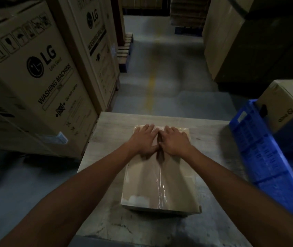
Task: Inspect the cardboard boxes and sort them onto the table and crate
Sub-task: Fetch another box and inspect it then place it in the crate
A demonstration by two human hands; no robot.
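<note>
**A:** What is on the table [110,138]?

**B:** One cardboard box [147,177], flat and rectangular, lying lengthwise away from the person near the middle of the top. It is plain brown board, smooth. A strip of clear glossy tape [160,186] runs down the centre seam and wrinkles toward the near end. A pale scuffed patch [136,198] shows at the near left edge.

**A:** And the table itself?

**B:** A pale, worn top, grainy and stained, with square corners.

**A:** Where are the hands?

**B:** Both are on the far half of the lid. The left hand [144,139] lies palm down just left of the seam and the right hand [175,141] palm down just right of it. The thumbs nearly meet over the tape. The fingers are straight, a little spread, and point away. Neither hand grasps anything; they press flat on the board. Both forearms are bare and stretched forward.

**A:** The crate?

**B:** To the right is a blue plastic crate [259,150] with slotted, ribbed walls, its corner beside the table's right edge. I cannot tell whether they touch. A second box [282,106], brown cardboard with a dark handle hole and printed marks, sits in it and rises above the rim.

**A:** Anything else around?

**B:** Tall washing-machine cartons [35,77] stand on the left, brown with black print and handling symbols. The floor [160,50] is grey concrete with a faded yellow line [151,90]. A wooden pallet [125,49] lies further back beside the cartons.
</note>
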